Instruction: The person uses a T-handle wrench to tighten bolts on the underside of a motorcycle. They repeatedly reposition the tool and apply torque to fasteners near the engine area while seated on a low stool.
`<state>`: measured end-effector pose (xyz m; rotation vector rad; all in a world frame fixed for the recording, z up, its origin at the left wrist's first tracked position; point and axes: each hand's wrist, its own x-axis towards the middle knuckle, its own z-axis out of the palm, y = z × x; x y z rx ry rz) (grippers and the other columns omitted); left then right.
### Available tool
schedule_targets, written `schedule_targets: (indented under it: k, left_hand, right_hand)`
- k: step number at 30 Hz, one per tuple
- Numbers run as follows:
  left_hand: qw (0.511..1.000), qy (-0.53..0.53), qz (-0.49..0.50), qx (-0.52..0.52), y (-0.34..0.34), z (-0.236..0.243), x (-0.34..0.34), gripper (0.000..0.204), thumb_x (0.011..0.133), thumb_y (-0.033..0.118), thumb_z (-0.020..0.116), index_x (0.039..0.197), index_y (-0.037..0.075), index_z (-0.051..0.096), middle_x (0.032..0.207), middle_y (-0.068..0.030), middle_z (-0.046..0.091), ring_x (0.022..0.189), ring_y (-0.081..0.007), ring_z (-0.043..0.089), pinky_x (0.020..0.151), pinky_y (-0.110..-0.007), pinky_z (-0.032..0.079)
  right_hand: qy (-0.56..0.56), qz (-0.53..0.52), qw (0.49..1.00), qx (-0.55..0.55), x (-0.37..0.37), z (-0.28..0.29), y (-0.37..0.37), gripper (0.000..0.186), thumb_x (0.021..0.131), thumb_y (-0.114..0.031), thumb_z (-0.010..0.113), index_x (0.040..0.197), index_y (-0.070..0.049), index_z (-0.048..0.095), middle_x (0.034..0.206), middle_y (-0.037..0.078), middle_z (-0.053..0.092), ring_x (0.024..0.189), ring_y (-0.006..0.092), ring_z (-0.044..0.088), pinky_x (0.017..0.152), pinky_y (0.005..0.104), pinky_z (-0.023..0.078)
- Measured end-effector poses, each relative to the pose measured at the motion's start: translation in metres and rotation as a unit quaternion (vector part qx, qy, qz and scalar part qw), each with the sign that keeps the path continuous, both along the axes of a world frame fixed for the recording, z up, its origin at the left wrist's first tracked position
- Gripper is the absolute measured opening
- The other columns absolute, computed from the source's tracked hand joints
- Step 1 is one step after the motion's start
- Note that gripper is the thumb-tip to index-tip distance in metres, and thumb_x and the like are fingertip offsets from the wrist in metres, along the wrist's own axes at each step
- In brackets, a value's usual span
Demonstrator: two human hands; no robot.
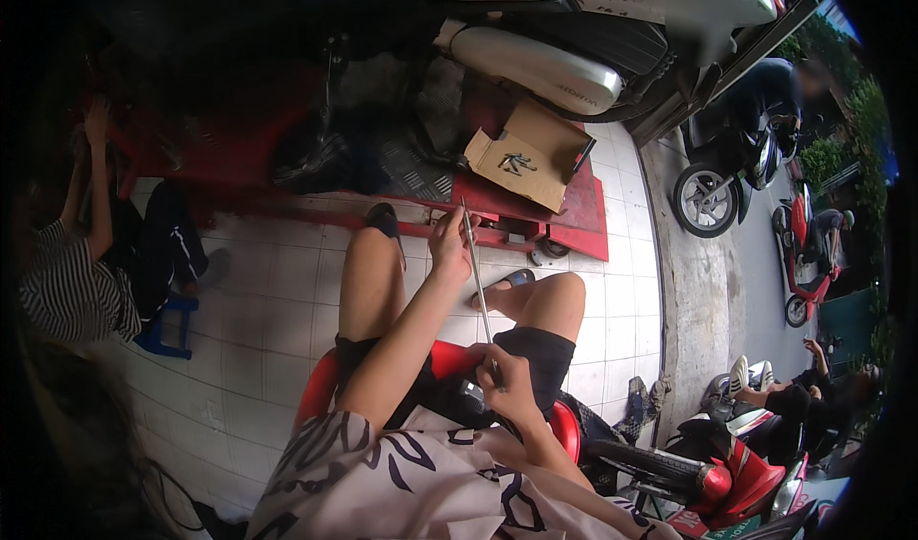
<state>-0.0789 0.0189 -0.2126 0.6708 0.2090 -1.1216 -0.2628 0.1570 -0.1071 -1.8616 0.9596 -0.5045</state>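
A long, thin metal rod (481, 296) slants across the space between my knees. My left hand (449, 245) is closed around its far part, and the tip pokes out just past the fingers. My right hand (507, 384) grips the near end in a fist, which hides the shape of that end. Beyond my left hand, an open cardboard box (557, 159) rests on a red metal platform (583, 217). Several small metal pieces that look like bolts (516, 163) lie in the box.
Above the platform stands a motorbike with a silver exhaust cover (545, 66). At left, a co-worker in a striped shirt (81, 286) sits by a blue stool (170, 330), one hand on the platform. Parked motorbikes (708, 198) and a rider line the street at right. A red motorbike (746, 478) stands at lower right.
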Motion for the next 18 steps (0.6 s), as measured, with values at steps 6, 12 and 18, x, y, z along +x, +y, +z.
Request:
schedule_targets:
  k: [6,12,18]
  left_hand:
    - [0.975,-0.217,0.038,0.019,-0.052,0.022,0.031,0.01,0.09,0.015,0.061,0.096,0.007,0.06,0.088,-0.001,0.065,0.071,-0.0108,0.065,0.057,-0.022,0.043]
    - [0.959,-0.26,0.068,-0.088,-0.134,0.068,0.076,0.015,0.09,0.015,0.062,0.101,0.005,0.06,0.091,-0.0039,0.066,0.07,-0.0108,0.064,0.058,-0.021,0.043]
    - [0.922,-0.363,0.088,-0.108,-0.132,0.069,0.154,0.024,0.091,0.019,0.059,0.11,0.005,0.062,0.097,-0.0036,0.067,0.071,-0.0128,0.066,0.056,-0.02,0.042]
  right_hand:
    - [0.065,0.03,0.997,-0.016,0.044,0.011,-0.05,0.033,0.075,0.004,0.052,0.106,-0.001,0.061,0.056,0.008,0.048,0.047,0.0143,0.05,0.051,0.0269,0.042]
    - [0.073,0.13,0.989,-0.024,0.08,0.049,-0.141,0.048,0.068,-0.003,0.073,0.114,-0.005,0.059,0.064,0.004,0.058,0.058,0.0159,0.06,0.063,0.0268,0.048]
    - [0.018,0.379,0.923,-0.067,0.135,0.05,-0.222,0.046,0.051,-0.003,0.078,0.095,-0.004,0.065,0.082,0.008,0.067,0.071,0.0253,0.066,0.067,0.0336,0.052]
